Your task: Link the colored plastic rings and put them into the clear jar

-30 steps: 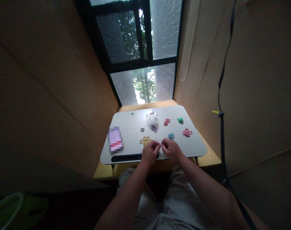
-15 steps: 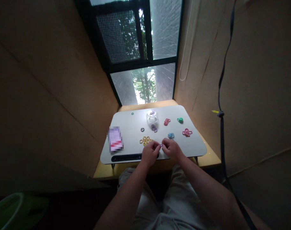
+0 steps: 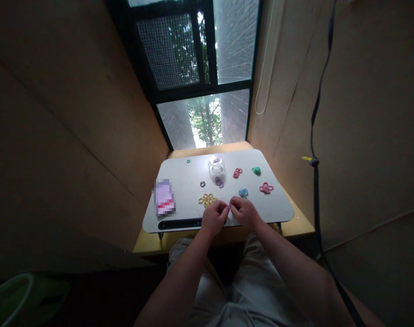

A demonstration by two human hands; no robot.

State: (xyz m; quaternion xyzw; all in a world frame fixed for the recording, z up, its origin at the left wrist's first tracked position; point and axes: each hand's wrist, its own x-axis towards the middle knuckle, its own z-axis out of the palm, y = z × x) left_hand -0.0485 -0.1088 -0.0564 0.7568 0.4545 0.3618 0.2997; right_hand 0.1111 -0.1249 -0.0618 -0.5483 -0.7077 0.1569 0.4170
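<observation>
Close together over the front of the white lap table [image 3: 179, 193], my left hand [image 3: 215, 214] and my right hand [image 3: 243, 211] are both closed in a pinch. Their fingertips nearly meet on a tiny purplish band [image 3: 229, 206], seemingly a small hair tie, mostly hidden by the fingers. Just beyond my left hand lies a cluster of yellow hair ties [image 3: 207, 199]. Blue hair ties [image 3: 243, 193] are bunched beyond my right hand. Purple ones [image 3: 219, 182] lie in front of a clear round jar [image 3: 216, 168].
Red hair ties [image 3: 237, 173], green ones [image 3: 256, 170] and pink ones [image 3: 266, 188] sit at the right. One dark ring [image 3: 202, 184] and one green ring [image 3: 188, 161] lie apart. A blurred purple packet [image 3: 164, 198] is at left; a black slot [image 3: 179, 224] runs along the front edge.
My fingertips have shifted very slightly, and less of the purplish band shows between them. The things on the table have stayed where they were.
</observation>
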